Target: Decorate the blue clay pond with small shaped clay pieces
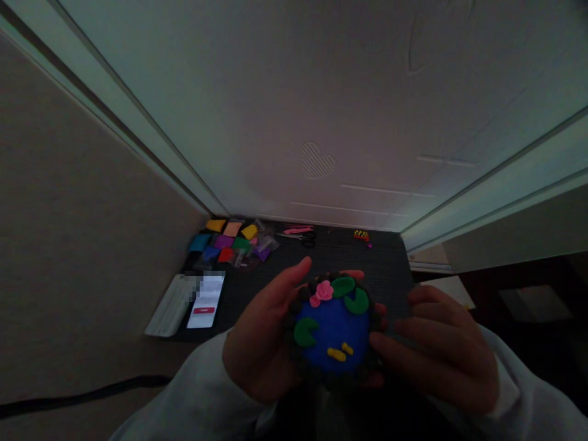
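Observation:
My left hand (264,343) cradles a round clay pond model (334,327) from below, its fingertips showing at the far and right edges. The pond has a blue middle and a dark, bumpy rim. On it lie three green lily pads, a pink flower (324,291) with a smaller pink piece beside it, and two small yellow clay pieces (339,354) near the front. My right hand (443,352) is at the pond's right side, index finger stretched out with its tip at the rim. Its other fingers are loosely bent and apart, holding nothing.
Packets of coloured clay (233,242) lie on the dark table (337,254) at the back left. Scissors (303,237) and pink strips (298,230) are behind. A small red-and-yellow item (361,234) sits back right. A lit phone (206,300) rests at left. A white panel rises behind.

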The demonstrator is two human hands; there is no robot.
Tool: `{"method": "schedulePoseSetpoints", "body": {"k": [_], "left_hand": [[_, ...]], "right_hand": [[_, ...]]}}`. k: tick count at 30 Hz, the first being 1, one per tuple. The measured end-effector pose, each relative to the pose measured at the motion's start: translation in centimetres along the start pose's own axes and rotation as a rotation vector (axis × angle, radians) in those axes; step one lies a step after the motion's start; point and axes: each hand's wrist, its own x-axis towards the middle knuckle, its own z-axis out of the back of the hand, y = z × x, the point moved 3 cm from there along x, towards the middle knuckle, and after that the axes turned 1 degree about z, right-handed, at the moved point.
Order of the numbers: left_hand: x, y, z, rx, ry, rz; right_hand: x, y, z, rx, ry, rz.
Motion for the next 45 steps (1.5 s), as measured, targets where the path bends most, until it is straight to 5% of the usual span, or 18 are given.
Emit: {"method": "schedulePoseSetpoints", "body": {"k": [31, 45], "left_hand": [[0.0, 0.1, 0.2, 0.022, 0.001, 0.008], [-0.1, 0.2, 0.7, -0.055, 0.003, -0.026]], "right_hand": [[-0.5, 0.3, -0.6, -0.025, -0.02, 0.005], [-0.6, -1.0, -0.9, 0.235, -0.09, -0.295]]}}
